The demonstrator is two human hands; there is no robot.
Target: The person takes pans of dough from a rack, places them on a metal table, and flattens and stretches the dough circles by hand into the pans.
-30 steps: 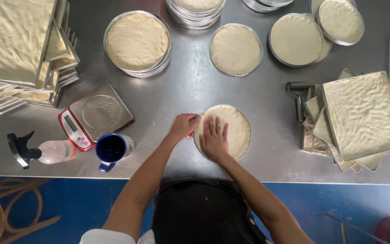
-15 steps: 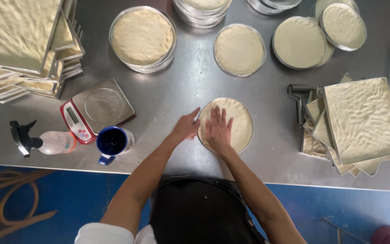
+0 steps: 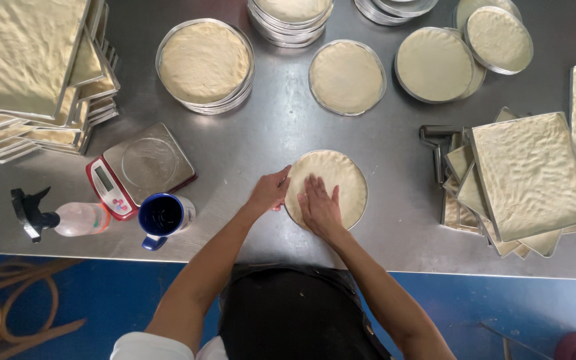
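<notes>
A round metal pan filled with flat pale dough lies on the steel table just in front of me. My right hand rests flat on the dough's near left part, fingers spread and pointing away. My left hand grips the pan's left rim, with a small red thing partly hidden under its fingers.
Left of my hands stand a blue mug, a red kitchen scale and a lying spray bottle. Round dough pans line the far side. Stacks of square dough trays sit at far left and right.
My right hand has shifted slightly across the dough while the left stays at the pan's rim. The view has shifted a little.
</notes>
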